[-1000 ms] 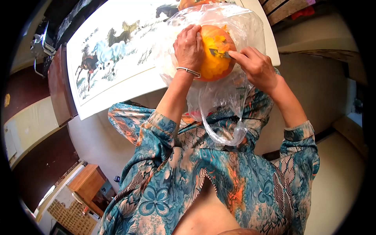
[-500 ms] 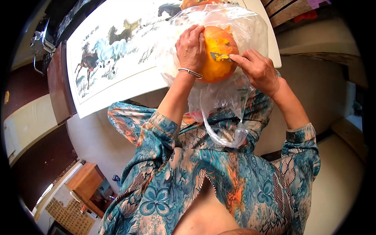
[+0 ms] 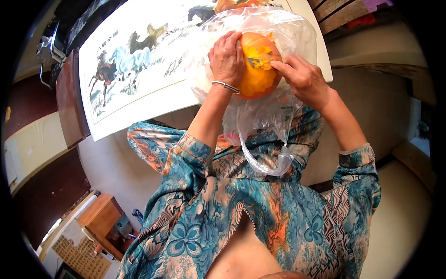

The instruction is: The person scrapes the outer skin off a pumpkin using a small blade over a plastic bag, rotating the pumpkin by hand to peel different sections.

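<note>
An orange pumpkin (image 3: 256, 85) with its skin partly scraped to yellow flesh lies on a clear plastic bag (image 3: 297, 35) at the table's near edge. My left hand (image 3: 227, 56) is wrapped round the pumpkin's left side, a bracelet at its wrist. On the right, my right hand (image 3: 304, 80) grips a blade (image 3: 254, 62) whose dark metal shows flat against the pumpkin's face, among yellow shreds. The blade's handle is hidden inside the fingers. The bag's handles hang down over my lap.
The white table (image 3: 148, 114) bears a picture of running horses (image 3: 130, 56). More orange pieces (image 3: 237, 4) lie at its far edge. A slatted wooden seat (image 3: 341, 14) stands at the upper right, and a wooden cabinet (image 3: 96, 216) at the lower left.
My right hand and the blade have shifted slightly over the pumpkin's face. My left hand keeps its hold, and the pumpkin sits a little lower and further right than a second ago.
</note>
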`<move>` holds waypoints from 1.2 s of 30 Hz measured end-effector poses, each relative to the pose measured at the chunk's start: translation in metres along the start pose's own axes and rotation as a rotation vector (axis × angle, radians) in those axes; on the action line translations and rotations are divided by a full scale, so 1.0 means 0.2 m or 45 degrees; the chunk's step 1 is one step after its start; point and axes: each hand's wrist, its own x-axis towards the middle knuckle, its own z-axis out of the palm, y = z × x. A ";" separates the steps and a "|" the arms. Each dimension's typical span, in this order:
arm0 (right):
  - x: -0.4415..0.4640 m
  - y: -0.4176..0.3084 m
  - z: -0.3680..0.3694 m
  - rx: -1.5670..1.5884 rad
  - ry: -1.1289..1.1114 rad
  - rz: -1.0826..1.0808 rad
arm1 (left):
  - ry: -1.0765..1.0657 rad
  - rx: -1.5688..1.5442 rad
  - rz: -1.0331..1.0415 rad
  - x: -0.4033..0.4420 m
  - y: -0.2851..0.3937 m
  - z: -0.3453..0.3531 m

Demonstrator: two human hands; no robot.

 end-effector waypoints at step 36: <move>0.04 0.06 -0.03 0.020 -0.077 -0.083 | 0.105 -0.086 -0.068 -0.04 -0.03 0.01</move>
